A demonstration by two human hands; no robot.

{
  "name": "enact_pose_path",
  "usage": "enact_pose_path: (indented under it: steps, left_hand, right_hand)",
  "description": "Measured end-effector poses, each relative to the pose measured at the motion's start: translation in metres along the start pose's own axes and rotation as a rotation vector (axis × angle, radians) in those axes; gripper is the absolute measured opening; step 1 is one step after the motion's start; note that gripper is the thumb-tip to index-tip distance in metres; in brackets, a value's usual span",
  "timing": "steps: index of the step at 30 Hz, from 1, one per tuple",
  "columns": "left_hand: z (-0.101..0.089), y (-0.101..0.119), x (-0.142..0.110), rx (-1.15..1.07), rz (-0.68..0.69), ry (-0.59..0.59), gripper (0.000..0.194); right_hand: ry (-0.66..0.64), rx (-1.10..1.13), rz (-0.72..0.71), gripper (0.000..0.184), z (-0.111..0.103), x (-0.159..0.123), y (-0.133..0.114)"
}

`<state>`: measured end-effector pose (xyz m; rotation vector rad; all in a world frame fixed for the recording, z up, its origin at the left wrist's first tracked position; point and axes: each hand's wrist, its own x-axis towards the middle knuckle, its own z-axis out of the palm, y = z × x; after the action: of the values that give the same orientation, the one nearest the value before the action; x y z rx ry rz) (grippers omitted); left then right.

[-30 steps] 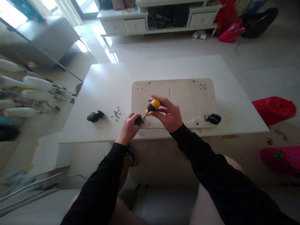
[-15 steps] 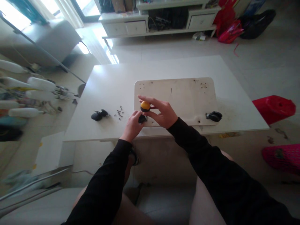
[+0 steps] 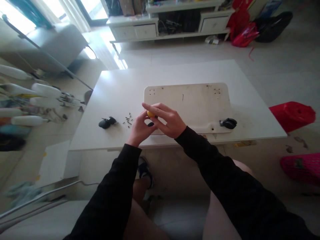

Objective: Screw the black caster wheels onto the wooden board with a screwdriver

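A screwdriver with a yellow-topped, black handle stands over the near left corner of a pale board. My right hand is closed on the handle, its index finger stretched out past the top. From the other side, my left hand curls its fingers against the same screwdriver; its fingertips are partly hidden. Between the hands shows part of a black caster, mostly covered. The screwdriver's tip is out of sight. Another black caster sits on the board's near right corner.
Several loose screws lie left of the board. Farther left on the white table is one more black caster. A red plastic object stands beyond the table's right edge. A white TV cabinet is at the back.
The screwdriver has tilted or moved slightly left, and the right hand now covers more of it. My left hand has come up from the caster toward the handle.
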<state>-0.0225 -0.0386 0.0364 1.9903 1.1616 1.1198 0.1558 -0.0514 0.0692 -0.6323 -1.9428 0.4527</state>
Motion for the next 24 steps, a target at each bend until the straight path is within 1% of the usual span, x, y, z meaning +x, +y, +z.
enact_pose_path:
  steps: [3,5,8,9,11,12,14,16,20,22,24]
  left_hand:
    - [0.002,-0.004,0.003,0.000,-0.030,-0.021,0.029]
    - [0.003,-0.008,0.005,0.019,-0.048,-0.028,0.019]
    - [0.002,-0.012,0.008,0.068,-0.077,-0.030,0.008]
    - [0.000,-0.013,0.009,0.077,-0.082,-0.030,0.008]
    - [-0.002,-0.014,0.011,0.072,-0.082,-0.035,0.016]
    - [-0.004,-0.015,0.012,0.064,-0.077,-0.040,0.020]
    - [-0.006,-0.015,0.013,0.054,-0.063,-0.055,0.025]
    - [-0.006,-0.016,0.012,0.055,-0.045,-0.067,0.023]
    - [-0.005,-0.016,0.009,0.097,-0.059,-0.072,0.014]
    - [-0.004,-0.016,0.008,0.126,-0.081,-0.053,0.013]
    - [-0.004,-0.016,0.009,0.122,-0.087,-0.041,0.013]
  right_hand:
    - [0.089,-0.048,0.035,0.036,-0.003,-0.002,0.007]
    - [0.113,-0.072,0.064,0.036,-0.005,-0.003,0.011]
    - [0.094,-0.063,0.074,0.042,-0.008,-0.002,0.008]
    - [0.086,-0.050,0.069,0.045,-0.008,0.000,0.006]
    - [0.074,-0.018,0.052,0.048,-0.008,0.003,0.002]
    - [0.072,-0.006,0.048,0.045,-0.007,0.005,0.001]
    - [0.083,-0.011,0.053,0.034,-0.006,0.008,0.001]
    - [0.113,-0.051,0.070,0.026,-0.005,0.009,0.004]
    - [0.144,-0.088,0.076,0.029,-0.005,0.011,0.003]
    - [0.125,-0.039,0.059,0.025,-0.007,0.011,-0.001]
    - [0.076,0.030,0.039,0.023,-0.009,0.011,-0.007]
